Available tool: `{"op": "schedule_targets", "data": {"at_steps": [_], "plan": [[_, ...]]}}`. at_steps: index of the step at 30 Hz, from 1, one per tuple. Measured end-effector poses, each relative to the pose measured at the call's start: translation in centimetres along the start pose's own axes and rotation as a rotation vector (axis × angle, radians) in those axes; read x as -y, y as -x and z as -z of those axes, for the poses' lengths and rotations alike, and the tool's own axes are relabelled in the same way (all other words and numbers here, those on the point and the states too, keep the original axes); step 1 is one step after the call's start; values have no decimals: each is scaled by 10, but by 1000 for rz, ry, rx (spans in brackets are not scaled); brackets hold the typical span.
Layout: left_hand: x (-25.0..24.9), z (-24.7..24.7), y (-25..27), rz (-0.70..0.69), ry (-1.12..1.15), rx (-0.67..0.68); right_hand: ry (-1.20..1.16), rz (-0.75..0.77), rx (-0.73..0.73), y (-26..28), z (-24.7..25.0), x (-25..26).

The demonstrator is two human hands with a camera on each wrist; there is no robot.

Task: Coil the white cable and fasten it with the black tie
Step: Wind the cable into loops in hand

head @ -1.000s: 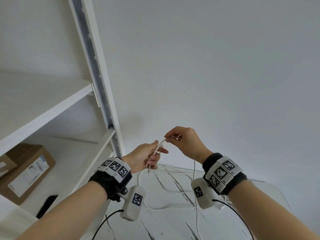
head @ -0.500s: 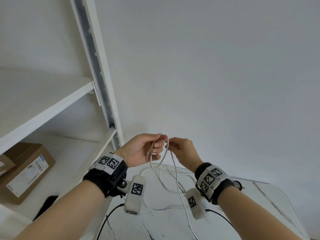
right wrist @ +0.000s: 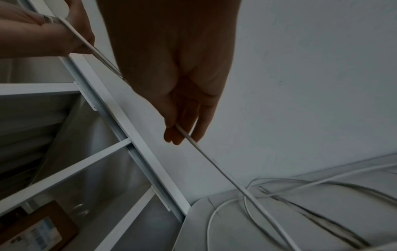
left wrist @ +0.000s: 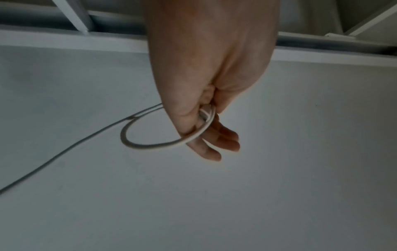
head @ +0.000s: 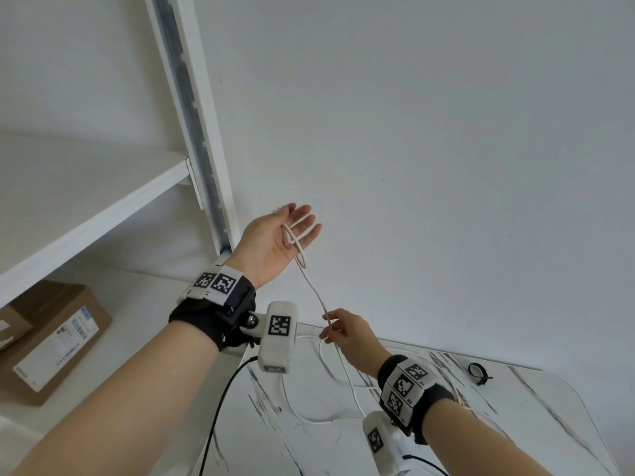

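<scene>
Hands parted, white cable point(head: 311, 283) strung between

box label point(head: 56, 343) print too small to read

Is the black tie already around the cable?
No: the black tie lies alone on the marble table, apart from the white cable.
</scene>
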State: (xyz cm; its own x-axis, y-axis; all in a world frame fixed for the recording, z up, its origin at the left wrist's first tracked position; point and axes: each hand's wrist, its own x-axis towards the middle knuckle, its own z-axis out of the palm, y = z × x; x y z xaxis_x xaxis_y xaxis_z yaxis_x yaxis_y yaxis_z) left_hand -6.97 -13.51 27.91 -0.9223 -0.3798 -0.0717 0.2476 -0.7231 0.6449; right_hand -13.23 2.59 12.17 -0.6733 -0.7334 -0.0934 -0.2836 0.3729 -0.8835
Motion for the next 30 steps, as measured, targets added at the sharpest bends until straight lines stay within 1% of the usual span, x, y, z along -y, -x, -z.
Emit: {"op": "schedule_targets", "data": {"at_steps": [2, 5, 9, 13, 15, 20, 22, 26, 28, 30], "plan": [[-7, 3, -5, -43, 2, -42, 13, -21, 26, 6, 0, -6], [-11, 8, -12, -86, -25, -105, 39, -5, 9, 13, 4, -5], [-5, 17, -17, -118, -218, -132, 179, 79, 9, 16, 13, 13], [7, 18, -13, -123, -461, -149, 314, 226, -22, 20, 26, 37], [14, 19, -11, -97, -583, -133, 330, 296, -40, 22, 33, 48], [30, 24, -4, 27, -901, -56, 358, 442, -61, 18, 44, 70], [36, 27, -2, 67, -980, -37, 349, 500, -62, 14, 46, 77], [44, 29, 3, 166, -980, 21, 306, 528, -73, 10, 50, 87], [46, 27, 8, 216, -988, 56, 254, 505, -74, 9, 52, 89], [48, 29, 9, 257, -989, 63, 197, 463, -84, 8, 55, 91]]}}
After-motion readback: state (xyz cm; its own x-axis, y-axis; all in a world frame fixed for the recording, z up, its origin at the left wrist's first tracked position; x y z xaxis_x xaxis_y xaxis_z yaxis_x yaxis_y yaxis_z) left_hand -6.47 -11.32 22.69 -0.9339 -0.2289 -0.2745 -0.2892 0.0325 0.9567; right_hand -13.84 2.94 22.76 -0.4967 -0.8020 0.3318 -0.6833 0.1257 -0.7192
